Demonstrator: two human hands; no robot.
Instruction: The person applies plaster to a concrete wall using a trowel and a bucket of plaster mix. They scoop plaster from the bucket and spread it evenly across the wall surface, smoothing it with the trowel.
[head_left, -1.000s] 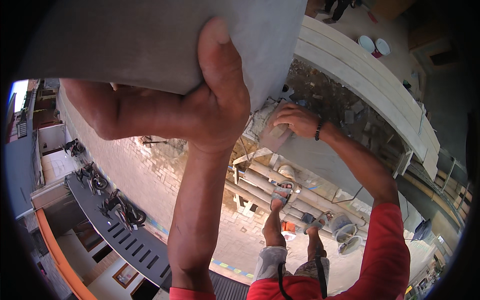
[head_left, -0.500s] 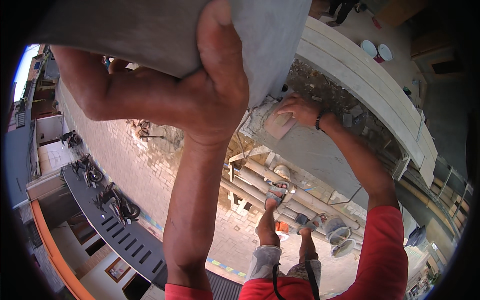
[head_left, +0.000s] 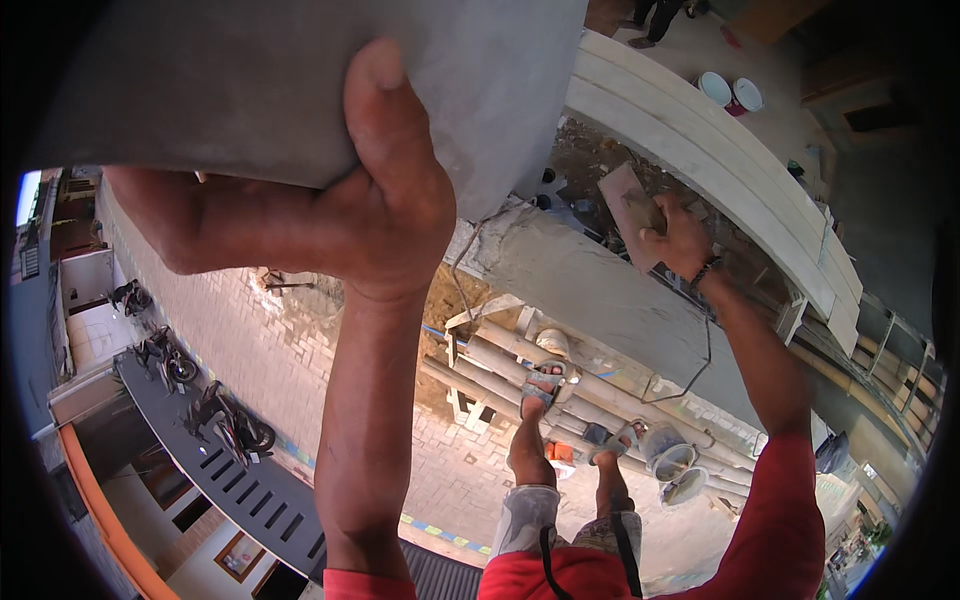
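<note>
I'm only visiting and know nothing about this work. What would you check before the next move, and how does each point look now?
1. Left hand on the grey column: ok, thumb against one face, fingers around the edge.
2. Right hand on the flat tool: ok, it is held.
3. Tool clear of the smooth grey ledge: cannot tell; it shows beyond the far edge, but any contact is unclear.
4. Space around the feet: not ok, buckets sit close beside the right sandal.
5. Poles underfoot firmly fixed: cannot tell.
</note>
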